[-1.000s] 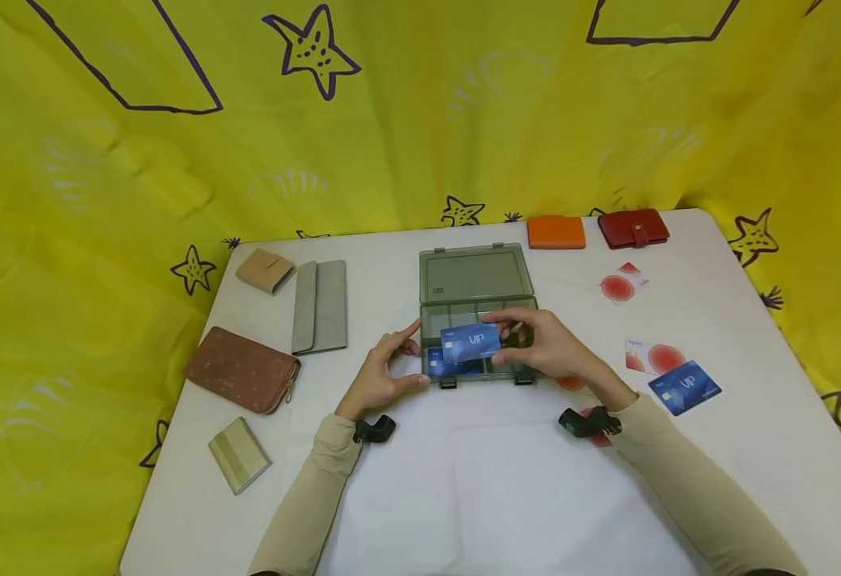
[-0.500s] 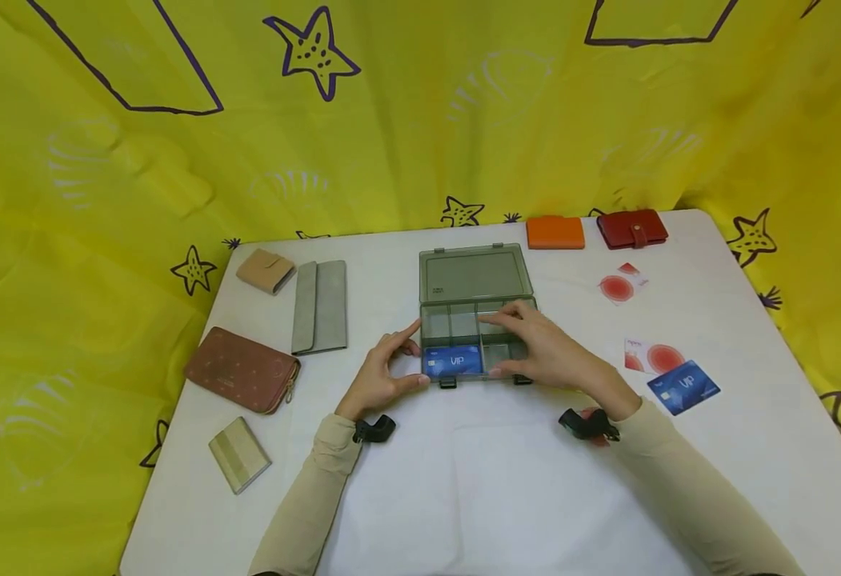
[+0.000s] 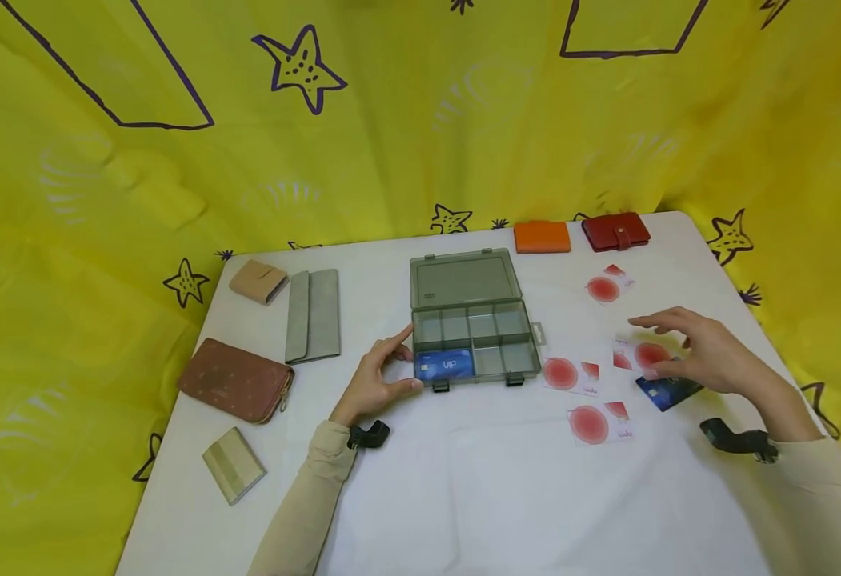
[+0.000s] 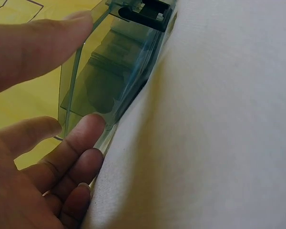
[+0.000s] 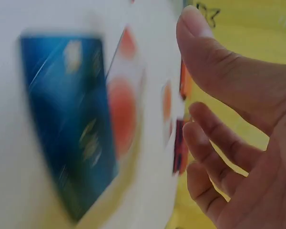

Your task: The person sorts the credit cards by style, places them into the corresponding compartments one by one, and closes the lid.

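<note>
In the head view a translucent grey-green compartment box (image 3: 487,360) lies on the table, its lid (image 3: 466,280) folded back. A blue VIP card (image 3: 434,366) lies in its front-left compartment. The left hand (image 3: 377,376) touches the box's left side with its thumb and fingertips, as the left wrist view also shows. On the right, the right hand (image 3: 715,352) hovers over another blue card (image 3: 667,394), partly covering it, beside a white card with a red circle (image 3: 650,354). That hand's fingers are spread and hold nothing; the right wrist view is blurred.
White-and-red cards lie right of the box (image 3: 560,373), in front (image 3: 590,424) and farther back (image 3: 603,289). An orange wallet (image 3: 542,238) and a red wallet (image 3: 616,232) stand at the back edge. Several wallets, including a brown zip wallet (image 3: 234,380), lie on the left.
The right hand lowered a blue VIP card into the box's front-left compartment, let it go and moved right over the other blue card. The left hand has stayed at the box.
</note>
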A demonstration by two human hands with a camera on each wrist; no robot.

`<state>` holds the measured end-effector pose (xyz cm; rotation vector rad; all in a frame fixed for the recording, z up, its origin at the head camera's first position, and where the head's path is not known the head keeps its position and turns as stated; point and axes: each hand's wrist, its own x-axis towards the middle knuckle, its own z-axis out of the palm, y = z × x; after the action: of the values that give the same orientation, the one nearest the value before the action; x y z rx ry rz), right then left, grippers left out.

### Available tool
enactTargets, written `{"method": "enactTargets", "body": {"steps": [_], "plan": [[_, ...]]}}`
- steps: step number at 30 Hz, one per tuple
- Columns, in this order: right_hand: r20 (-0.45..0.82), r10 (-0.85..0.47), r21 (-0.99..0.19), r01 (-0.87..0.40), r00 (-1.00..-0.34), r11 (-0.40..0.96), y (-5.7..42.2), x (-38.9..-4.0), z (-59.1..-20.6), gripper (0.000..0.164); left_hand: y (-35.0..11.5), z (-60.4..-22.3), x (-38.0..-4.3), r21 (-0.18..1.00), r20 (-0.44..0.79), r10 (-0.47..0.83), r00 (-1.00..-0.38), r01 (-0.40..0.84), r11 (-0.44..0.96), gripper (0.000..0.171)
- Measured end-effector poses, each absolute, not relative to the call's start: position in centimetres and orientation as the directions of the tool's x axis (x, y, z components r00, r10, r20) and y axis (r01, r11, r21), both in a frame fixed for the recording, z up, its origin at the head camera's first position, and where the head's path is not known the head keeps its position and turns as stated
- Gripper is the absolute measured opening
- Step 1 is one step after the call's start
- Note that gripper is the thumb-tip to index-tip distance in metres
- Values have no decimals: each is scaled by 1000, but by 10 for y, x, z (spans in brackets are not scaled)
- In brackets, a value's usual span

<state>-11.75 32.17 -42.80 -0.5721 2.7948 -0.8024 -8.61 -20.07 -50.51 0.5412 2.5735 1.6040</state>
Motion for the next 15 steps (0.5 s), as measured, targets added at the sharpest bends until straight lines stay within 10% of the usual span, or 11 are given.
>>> {"method": "enactTargets", "body": {"steps": [15], "plan": [[-7,-435,-418,-393,-900,819,365,-94,-465,64,-200,-505,-85,878,149,329,-932,278,389,95]]}}
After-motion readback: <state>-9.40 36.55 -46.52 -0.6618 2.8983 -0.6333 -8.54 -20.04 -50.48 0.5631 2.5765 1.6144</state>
